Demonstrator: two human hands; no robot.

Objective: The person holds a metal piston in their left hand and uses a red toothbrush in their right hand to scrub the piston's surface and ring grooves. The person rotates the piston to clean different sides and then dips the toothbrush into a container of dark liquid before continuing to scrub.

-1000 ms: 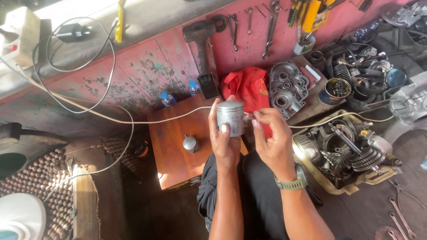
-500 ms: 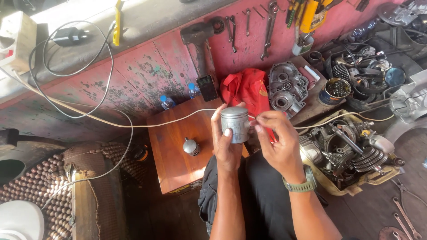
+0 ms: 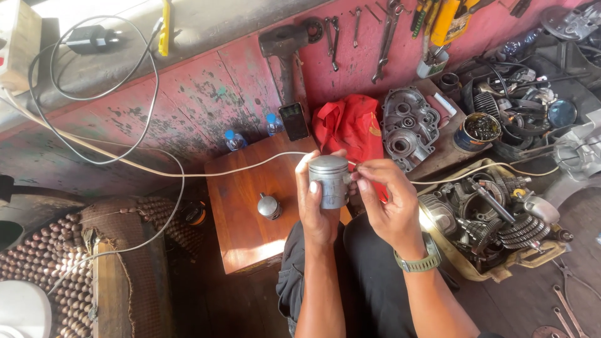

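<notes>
My left hand grips a grey metal piston upright at chest height, thumb across its skirt. My right hand pinches at the piston's right side with its fingertips, touching the piston near its top grooves; whatever small part it holds is too small to tell. A green watch sits on my right wrist. Below the hands is a small wooden table with a second, smaller piston standing on it.
A red cloth, a phone and two small bottles line the red wall. An engine case, a tin of parts and an open engine lie right. A white cable crosses the table. Wrenches hang above.
Both hands with the piston have shifted only slightly; the right fingertips stay at the piston's side. The camera view has drifted a little.
</notes>
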